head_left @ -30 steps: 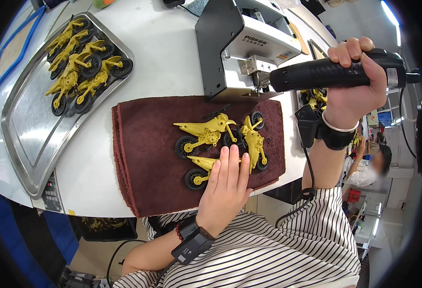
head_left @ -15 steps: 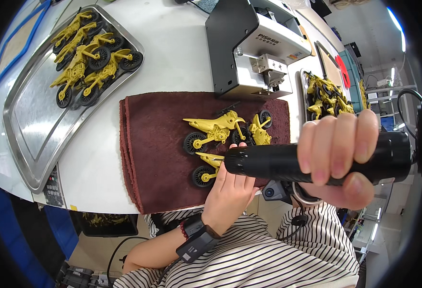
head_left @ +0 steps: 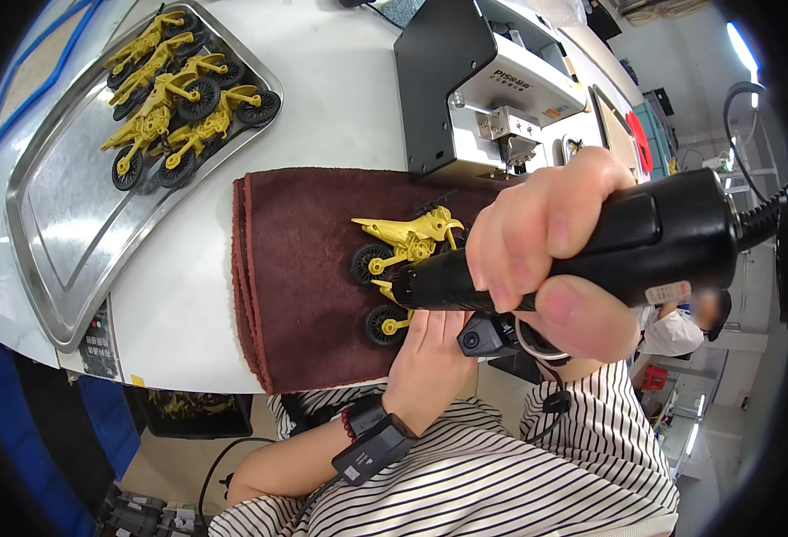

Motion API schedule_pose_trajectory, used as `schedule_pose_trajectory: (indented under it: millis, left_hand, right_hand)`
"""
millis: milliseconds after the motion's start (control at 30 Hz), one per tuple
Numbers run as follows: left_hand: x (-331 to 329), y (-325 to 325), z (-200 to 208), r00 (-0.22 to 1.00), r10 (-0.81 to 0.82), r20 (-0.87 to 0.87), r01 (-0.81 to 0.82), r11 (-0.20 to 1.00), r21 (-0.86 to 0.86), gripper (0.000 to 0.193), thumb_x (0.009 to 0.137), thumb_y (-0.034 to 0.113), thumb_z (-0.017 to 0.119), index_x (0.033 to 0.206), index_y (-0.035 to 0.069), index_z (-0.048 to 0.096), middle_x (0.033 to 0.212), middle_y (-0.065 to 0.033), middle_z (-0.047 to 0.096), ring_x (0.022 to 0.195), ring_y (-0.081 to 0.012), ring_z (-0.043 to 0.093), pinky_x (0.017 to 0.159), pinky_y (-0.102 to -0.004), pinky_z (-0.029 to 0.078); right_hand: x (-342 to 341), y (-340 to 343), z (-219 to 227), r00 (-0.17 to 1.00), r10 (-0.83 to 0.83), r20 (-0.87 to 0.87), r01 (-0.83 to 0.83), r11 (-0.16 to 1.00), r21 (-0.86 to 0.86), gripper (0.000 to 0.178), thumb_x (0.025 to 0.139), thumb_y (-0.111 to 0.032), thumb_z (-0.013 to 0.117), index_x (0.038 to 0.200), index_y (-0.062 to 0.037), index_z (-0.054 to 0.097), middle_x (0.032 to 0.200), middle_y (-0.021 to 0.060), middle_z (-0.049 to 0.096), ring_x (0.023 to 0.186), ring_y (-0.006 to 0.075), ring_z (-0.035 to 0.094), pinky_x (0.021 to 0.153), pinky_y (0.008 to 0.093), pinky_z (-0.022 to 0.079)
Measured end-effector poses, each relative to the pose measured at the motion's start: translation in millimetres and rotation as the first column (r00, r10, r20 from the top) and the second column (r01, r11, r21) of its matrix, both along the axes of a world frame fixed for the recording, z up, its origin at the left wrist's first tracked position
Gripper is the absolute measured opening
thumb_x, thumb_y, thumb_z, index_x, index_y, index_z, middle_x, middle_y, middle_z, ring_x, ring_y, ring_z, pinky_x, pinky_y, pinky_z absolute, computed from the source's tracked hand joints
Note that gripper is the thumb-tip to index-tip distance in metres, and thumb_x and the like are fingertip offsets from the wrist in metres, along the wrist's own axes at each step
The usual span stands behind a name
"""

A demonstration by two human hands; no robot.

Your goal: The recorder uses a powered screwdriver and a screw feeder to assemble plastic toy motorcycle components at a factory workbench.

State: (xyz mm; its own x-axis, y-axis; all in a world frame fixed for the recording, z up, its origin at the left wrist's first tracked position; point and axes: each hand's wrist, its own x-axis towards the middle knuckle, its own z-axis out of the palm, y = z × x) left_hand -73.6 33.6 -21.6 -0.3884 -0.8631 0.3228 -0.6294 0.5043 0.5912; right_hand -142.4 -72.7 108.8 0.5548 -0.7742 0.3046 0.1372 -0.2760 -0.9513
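Note:
My right hand (head_left: 555, 242) is closed round a black electric screwdriver (head_left: 672, 224), held nearly level and pointing left. Its front end is over a yellow toy motorcycle (head_left: 385, 289) with black wheels. My left hand (head_left: 432, 365) holds this toy down on the dark red towel (head_left: 300, 268); its fingertips are hidden under the screwdriver. Just beyond lies a second yellow toy motorcycle (head_left: 407, 236), lying on its side, which neither hand holds. The screwdriver covers part of both toys, and its bit cannot be seen.
A grey and black screw feeder (head_left: 466, 98) stands behind the towel. At the far left, a metal tray (head_left: 63, 242) carries several yellow toy motorcycles (head_left: 157, 116). Below the table edge sits a black bin (head_left: 201, 421) of yellow parts. A cable (head_left: 757, 224) leaves the screwdriver's rear.
My right hand and the screwdriver have moved left, and its rear end has tilted upward in view. The screwdriver now covers more of the near toy. My left hand stays on it.

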Motion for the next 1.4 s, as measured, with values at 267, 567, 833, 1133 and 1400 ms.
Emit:
schedule_pose_trajectory:
  millis: [267,567,833,1133,1400]
  left_hand:
    - [3,5,7,0.995,-0.074,0.069,0.067,0.993,0.102,0.052,0.079,0.023,0.049,0.125,0.001,0.043,0.131,-0.0194,0.042,0.121,-0.0292,0.040,0.104,-0.0393,0.028]
    - [2,-15,26,0.997,-0.048,0.057,0.045,0.998,0.050,0.076,0.068,0.039,0.068,0.128,0.000,0.043,0.134,-0.0277,0.032,0.126,-0.0406,0.030,0.102,-0.0459,0.028]
    - [-1,-43,22,0.985,0.113,0.133,-0.124,0.989,0.081,0.081,0.068,0.047,0.067,0.132,0.005,0.039,0.137,-0.0294,0.027,0.128,-0.0410,0.027,0.103,-0.0450,0.027]
    - [-2,-44,22,0.990,0.107,0.088,-0.112,0.992,0.060,0.080,0.067,0.047,0.067,0.129,0.003,0.043,0.136,-0.0290,0.029,0.127,-0.0404,0.029,0.104,-0.0445,0.026]
    - [-3,-47,9,0.997,0.062,-0.037,-0.056,0.988,0.146,0.058,0.080,0.027,0.052,0.131,0.003,0.039,0.135,-0.0276,0.031,0.129,-0.0394,0.027,0.105,-0.0443,0.025]
  right_hand:
    - [-6,33,-3,0.951,-0.180,0.251,0.191,0.981,-0.017,0.024,0.070,-0.002,0.059,0.087,-0.0074,0.044,0.074,0.0018,0.052,0.058,0.0133,0.051,0.057,0.0297,0.042]
    - [-88,4,67,0.831,-0.315,0.458,0.417,0.898,-0.139,0.024,0.070,-0.011,0.050,0.091,-0.0044,0.042,0.077,0.0048,0.042,0.066,0.0155,0.042,0.069,0.0324,0.033]
    - [-82,-37,34,0.819,-0.431,0.378,0.494,0.866,-0.083,0.023,0.070,-0.008,0.051,0.092,-0.0019,0.049,0.075,0.0092,0.047,0.064,0.0192,0.047,0.070,0.0351,0.039]
    - [-71,-15,40,0.897,-0.246,0.368,0.276,0.961,-0.032,0.029,0.073,-0.011,0.048,0.100,-0.0031,0.043,0.079,0.0080,0.047,0.064,0.0177,0.046,0.066,0.0346,0.040]
    - [-1,6,10,0.971,-0.083,0.224,0.087,0.996,-0.005,0.027,0.072,-0.008,0.060,0.089,-0.0089,0.039,0.077,0.0045,0.049,0.060,0.0160,0.051,0.060,0.0321,0.043]
